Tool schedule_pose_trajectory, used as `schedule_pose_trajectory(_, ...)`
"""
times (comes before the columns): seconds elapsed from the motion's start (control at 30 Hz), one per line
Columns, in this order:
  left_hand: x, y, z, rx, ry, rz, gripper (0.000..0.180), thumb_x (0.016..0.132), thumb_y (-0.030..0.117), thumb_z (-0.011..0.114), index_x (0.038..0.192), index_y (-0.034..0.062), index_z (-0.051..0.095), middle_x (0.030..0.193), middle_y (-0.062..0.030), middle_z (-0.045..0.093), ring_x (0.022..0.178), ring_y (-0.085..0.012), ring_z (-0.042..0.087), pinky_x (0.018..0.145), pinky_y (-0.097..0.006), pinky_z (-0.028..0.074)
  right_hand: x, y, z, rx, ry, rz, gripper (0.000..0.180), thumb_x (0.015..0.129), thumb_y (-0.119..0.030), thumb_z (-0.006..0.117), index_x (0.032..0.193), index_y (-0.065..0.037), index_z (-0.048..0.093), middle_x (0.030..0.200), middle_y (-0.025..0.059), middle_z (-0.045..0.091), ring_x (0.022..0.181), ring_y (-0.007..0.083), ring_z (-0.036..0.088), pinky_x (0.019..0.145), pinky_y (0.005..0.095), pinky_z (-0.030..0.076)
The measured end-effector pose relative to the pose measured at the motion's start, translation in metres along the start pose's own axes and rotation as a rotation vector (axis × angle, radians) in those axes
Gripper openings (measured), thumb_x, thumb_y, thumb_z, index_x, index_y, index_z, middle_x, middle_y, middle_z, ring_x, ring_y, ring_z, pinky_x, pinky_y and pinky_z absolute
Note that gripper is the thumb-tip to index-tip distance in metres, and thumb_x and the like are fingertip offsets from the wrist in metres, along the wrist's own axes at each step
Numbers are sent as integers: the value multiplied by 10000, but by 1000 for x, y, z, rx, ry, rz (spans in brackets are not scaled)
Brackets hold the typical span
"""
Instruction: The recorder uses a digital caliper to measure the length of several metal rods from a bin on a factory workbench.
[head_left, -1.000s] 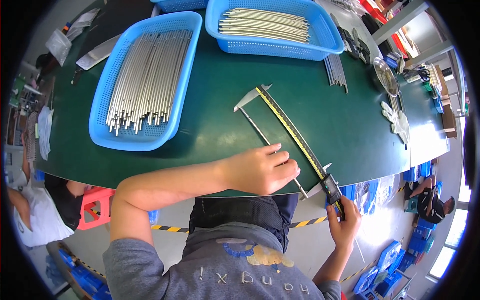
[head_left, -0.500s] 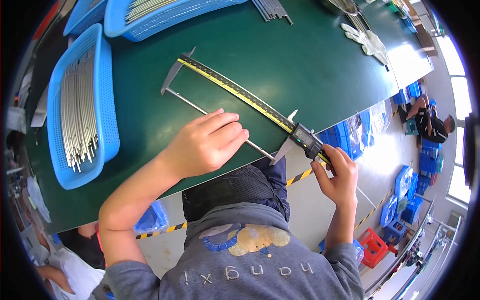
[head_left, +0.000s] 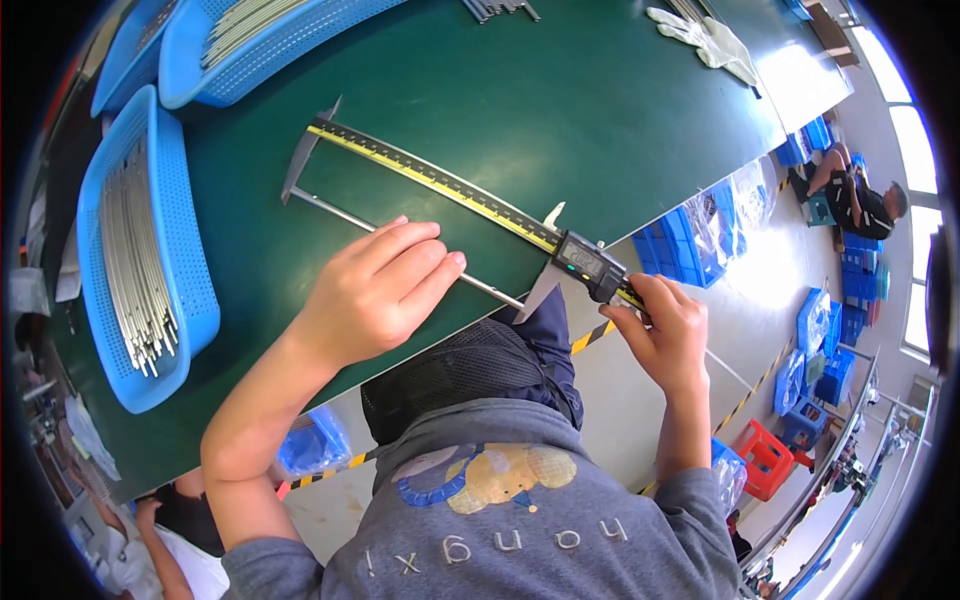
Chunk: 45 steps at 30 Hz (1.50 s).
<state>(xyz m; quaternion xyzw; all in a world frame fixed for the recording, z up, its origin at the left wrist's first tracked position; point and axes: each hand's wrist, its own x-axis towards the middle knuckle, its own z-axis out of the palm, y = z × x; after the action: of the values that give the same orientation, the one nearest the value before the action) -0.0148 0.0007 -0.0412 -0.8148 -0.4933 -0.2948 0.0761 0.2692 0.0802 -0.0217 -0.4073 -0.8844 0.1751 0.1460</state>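
A thin metal rod [head_left: 340, 212] lies between the jaws of a long digital caliper [head_left: 430, 178], over the near part of the green table. My left hand [head_left: 375, 290] is closed around the rod near its middle. One rod end meets the caliper's far left jaw; the other meets the sliding jaw by the dark display unit [head_left: 590, 265]. My right hand [head_left: 662, 325] pinches the caliper's beam end just right of that display, thumb and fingers closed. The left palm hides part of the rod.
A blue perforated basket [head_left: 205, 290] full of metal rods stands at left on the green table [head_left: 560, 90]. Another blue basket [head_left: 240, 95] of rods is behind it. A white glove [head_left: 715, 45] lies far right. Blue bins [head_left: 690, 240] and a seated person [head_left: 860, 200] are beyond the table's right edge.
The view has shifted, so the caliper, rod and both hands appear a little further left. The hold of each hand looks the same, and the rod stays between the jaws.
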Motion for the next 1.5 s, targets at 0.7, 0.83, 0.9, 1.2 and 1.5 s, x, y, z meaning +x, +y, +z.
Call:
schedule_pose_trajectory(0.7, -1, -5, -7, -91, -67, -99, 274, 659, 56, 679, 933, 52, 664, 903, -76, 618, 883, -256, 620, 808, -399, 524, 0, -5, 0, 33, 13, -18, 364, 677, -287, 776, 900, -47, 619, 678, 55, 579, 540, 182, 592, 465, 286, 431)
schedule_pose_trajectory(0.83, -3, -6, -11, -51, -82, -89, 161, 694, 68, 662, 851, 39, 640, 902, -68, 619, 884, -244, 621, 802, -397, 525, 3, -3, 4, 9, -19, -5, 352, 717, -331, 721, 915, -62, 610, 691, 80, 577, 546, 273, 583, 473, 366, 441)
schedule_pose_trajectory(0.9, 1, -3, -18, -10, -87, -12, 103, 721, 73, 636, 815, 35, 618, 904, -77, 622, 835, -237, 628, 746, -363, 539, 3, -2, 4, 19, -25, -20, 342, 720, -321, 720, 911, -60, 610, 676, 76, 566, 538, 267, 578, 468, 366, 436)
schedule_pose_trajectory(1.2, 74, -116, -89, 426, 168, -53, 195, 693, -9, 625, 878, 43, 593, 909, -77, 610, 729, -272, 621, 581, -331, 505, 10, -1, 6, 86, -2, -47, 268, 709, -218, 728, 872, -48, 600, 613, 61, 520, 487, 218, 524, 445, 323, 396)
schedule_pose_trajectory(1.5, 78, -211, -23, 88, 47, -875, 104, 703, 105, 599, 743, 99, 695, 771, -147, 654, 746, -337, 626, 668, -439, 496, -8, 19, 1, 0, -23, 34, 259, 822, -258, 658, 998, -67, 655, 810, 163, 653, 685, 296, 636, 620, 368, 494)
